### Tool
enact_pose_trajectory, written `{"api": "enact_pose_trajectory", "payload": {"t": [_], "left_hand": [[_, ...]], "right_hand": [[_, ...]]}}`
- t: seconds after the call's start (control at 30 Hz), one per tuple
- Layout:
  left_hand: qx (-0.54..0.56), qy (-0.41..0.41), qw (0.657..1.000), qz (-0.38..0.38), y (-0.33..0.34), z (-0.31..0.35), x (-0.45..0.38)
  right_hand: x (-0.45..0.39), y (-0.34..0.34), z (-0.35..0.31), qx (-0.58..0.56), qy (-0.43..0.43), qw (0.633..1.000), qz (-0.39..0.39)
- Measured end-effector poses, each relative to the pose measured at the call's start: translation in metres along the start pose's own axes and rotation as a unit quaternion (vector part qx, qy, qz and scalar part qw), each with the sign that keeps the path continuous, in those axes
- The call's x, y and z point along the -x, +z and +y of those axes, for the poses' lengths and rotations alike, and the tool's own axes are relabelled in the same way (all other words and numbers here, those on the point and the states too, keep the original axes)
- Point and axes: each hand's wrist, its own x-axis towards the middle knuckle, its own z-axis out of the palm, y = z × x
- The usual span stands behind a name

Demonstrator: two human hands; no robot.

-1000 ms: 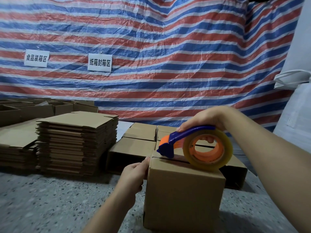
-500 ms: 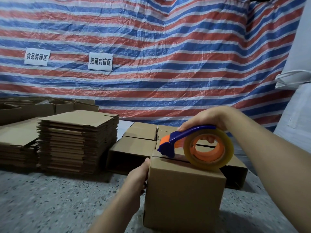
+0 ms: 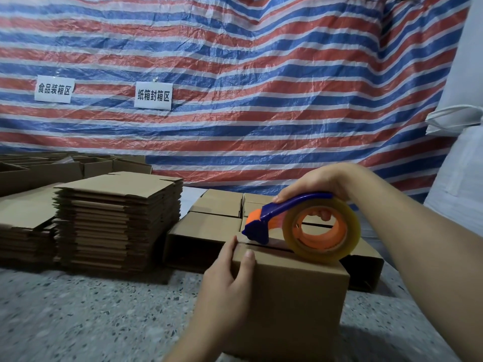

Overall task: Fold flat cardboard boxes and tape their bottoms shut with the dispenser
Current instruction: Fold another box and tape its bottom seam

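Corrugated brown cardboard forms the folded box (image 3: 285, 291), which stands on the speckled floor (image 3: 78, 317) with its bottom flaps turned up and closed along a dark seam. On that seam the tape dispenser (image 3: 305, 228) is laid, its blue-and-orange cutter head at the near-left end and its clear tape roll (image 3: 322, 231) touching the flap further right. The dispenser is gripped from above by the right hand (image 3: 313, 182), whose fingers are curled round the blue handle, one fingertip showing through the roll's core. The box's left upper corner is clasped by the left hand (image 3: 227, 278), thumb on the near face and fingers over the side, so that the box lies directly under the dispenser and beside the steadying hand. Whether tape is already stuck to the flaps cannot be told. A likely fault is judged to be tape laid off the seam, caused by a slanted pull; another is a box dragged along by the tape if the corner is released. Behind the box, assembled boxes (image 3: 217, 218) are grouped; to the left a stack of flat boxes (image 3: 117, 220) is seen, before a striped tarpaulin (image 3: 235, 61) bearing two signs (image 3: 153, 95).
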Motion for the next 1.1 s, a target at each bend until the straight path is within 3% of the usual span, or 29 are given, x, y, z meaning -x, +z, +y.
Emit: {"api": "enact_pose_trajectory", "payload": {"t": [0.2, 0.3, 0.7, 0.93, 1.1], "left_hand": [[-0.028, -0.004, 0.999, -0.017, -0.005, 0.001, -0.001], [-0.091, 0.047, 0.994, -0.029, -0.013, 0.003, -0.010], [-0.373, 0.173, 0.911, -0.023, -0.025, 0.008, -0.019], [-0.396, 0.166, 0.903, -0.033, -0.025, 0.008, -0.019], [-0.391, 0.164, 0.905, -0.043, -0.026, 0.009, -0.019]], "right_hand": [[0.001, 0.000, -0.001, 0.001, -0.007, 1.000, -0.004], [0.000, 0.000, 0.000, -0.002, -0.012, 1.000, -0.002], [0.003, -0.006, -0.008, 0.073, 0.010, 0.997, -0.019], [0.003, -0.020, -0.003, 0.122, 0.048, 0.991, -0.034], [0.012, -0.043, 0.043, 0.120, 0.092, 0.988, -0.031]]}}
